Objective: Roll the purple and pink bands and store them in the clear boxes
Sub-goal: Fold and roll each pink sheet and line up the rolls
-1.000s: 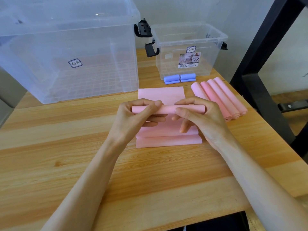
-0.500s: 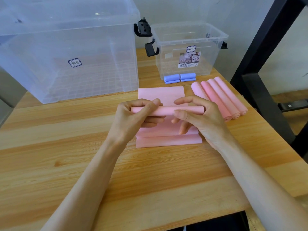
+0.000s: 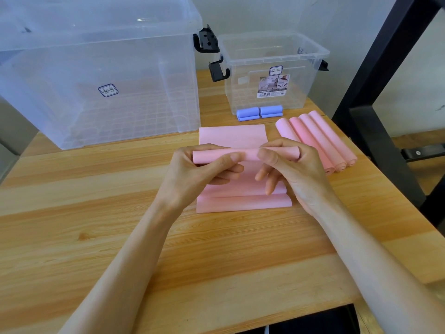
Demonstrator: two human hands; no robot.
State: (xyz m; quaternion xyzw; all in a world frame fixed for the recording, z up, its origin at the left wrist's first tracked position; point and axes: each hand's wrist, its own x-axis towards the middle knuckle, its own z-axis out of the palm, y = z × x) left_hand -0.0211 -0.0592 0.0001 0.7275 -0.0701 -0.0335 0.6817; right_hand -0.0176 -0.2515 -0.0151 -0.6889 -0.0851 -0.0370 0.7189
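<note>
left hand (image 3: pixel 192 174) and right hand (image 3: pixel 293 172) grip a half-rolled pink band (image 3: pixel 248 154) above the table (image 3: pixel 96 213).

Bright, even daylight, soft and diffuse. Faint shadows under the forearms on the pale wooden tabletop (image 3: pixel 96 213). Small glare on the large clear plastic box (image 3: pixel 101 75) up-left of the grip. Wide-angle bending at edges; slight softness overall.

A plain indoor workroom (home or office is unclear): a wooden table (image 3: pixel 96 237) against a pale wall (image 3: pixel 265 13), clear storage boxes (image 3: pixel 96 68) and a black metal frame (image 3: pixel 375 80) beside it.
</note>
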